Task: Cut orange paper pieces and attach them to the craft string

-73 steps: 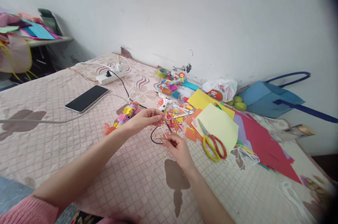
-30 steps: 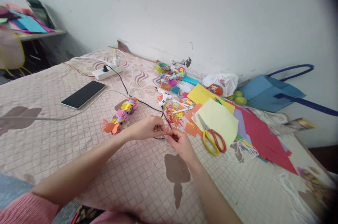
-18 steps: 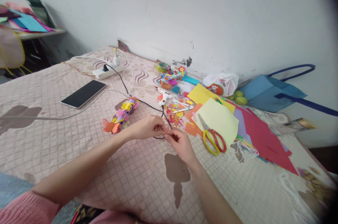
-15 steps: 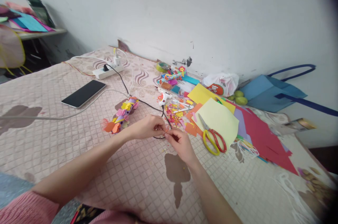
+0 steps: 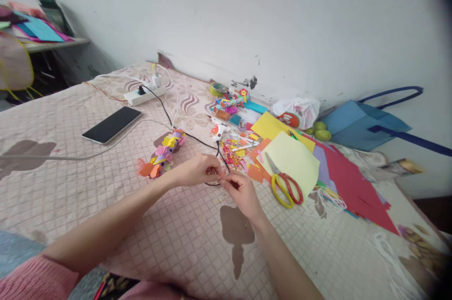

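Pinched narrowly between left fingers (image 5: 212, 178) and right fingers (image 5: 229, 188): tiny item (image 5: 222, 177), identity unclear | nearer left, slanting away rightward: flower-covered tube (image 5: 165, 153)

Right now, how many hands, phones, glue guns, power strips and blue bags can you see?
Left hand and right hand: 2
Phone: 1
Glue gun: 1
Power strip: 1
Blue bag: 1
Total: 6
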The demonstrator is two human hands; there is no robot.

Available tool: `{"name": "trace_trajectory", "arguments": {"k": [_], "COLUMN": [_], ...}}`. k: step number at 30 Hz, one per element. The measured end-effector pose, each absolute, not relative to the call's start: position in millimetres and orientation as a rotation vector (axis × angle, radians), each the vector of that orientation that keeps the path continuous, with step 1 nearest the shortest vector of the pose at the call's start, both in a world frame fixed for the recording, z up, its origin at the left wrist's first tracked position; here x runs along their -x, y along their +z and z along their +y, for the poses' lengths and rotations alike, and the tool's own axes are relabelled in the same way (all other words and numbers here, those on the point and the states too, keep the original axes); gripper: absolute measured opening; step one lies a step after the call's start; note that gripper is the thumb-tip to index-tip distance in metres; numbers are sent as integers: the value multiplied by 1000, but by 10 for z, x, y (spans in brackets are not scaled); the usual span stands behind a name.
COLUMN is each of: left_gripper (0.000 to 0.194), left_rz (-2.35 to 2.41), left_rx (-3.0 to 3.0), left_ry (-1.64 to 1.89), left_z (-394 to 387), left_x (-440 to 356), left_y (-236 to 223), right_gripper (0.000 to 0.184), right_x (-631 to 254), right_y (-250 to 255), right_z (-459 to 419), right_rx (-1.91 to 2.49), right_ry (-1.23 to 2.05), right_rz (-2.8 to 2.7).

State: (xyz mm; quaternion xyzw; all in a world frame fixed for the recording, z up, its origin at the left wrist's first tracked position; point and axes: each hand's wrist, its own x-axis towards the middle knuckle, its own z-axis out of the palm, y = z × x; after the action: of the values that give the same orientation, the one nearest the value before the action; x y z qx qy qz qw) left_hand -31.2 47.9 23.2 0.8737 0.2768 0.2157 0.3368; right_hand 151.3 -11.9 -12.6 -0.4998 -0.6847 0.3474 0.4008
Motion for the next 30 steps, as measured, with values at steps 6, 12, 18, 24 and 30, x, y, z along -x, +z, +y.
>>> {"name": "trace_trajectory", "arguments": {"k": [6,12,18,24,30], "left_gripper": [11,11,14,12,12], "left_rz": [714,677,710,646,670], "left_rx": [-2267,-2233,-2204,-2232,-2248], "left_ry": [558,599,741,741,738], "left_z": [474,489,494,470,434], "left_x": [313,312,310,304,273], "left_y": [234,215,261,271,261], "right_gripper": [13,17,27,27,26], "right_x": [-1516,-1509,-1506,-1491,-1479], "right_y": [-126,-157,-183,-166,-181], "right_z": [-126,-123,-102,-92,-101], "right_rx": [1259,1285,1119,1073,1070], "right_ry": [890,1152,1657,1703,1701], "right_rz": [-1732,-1501,-928,-833,-834]}}
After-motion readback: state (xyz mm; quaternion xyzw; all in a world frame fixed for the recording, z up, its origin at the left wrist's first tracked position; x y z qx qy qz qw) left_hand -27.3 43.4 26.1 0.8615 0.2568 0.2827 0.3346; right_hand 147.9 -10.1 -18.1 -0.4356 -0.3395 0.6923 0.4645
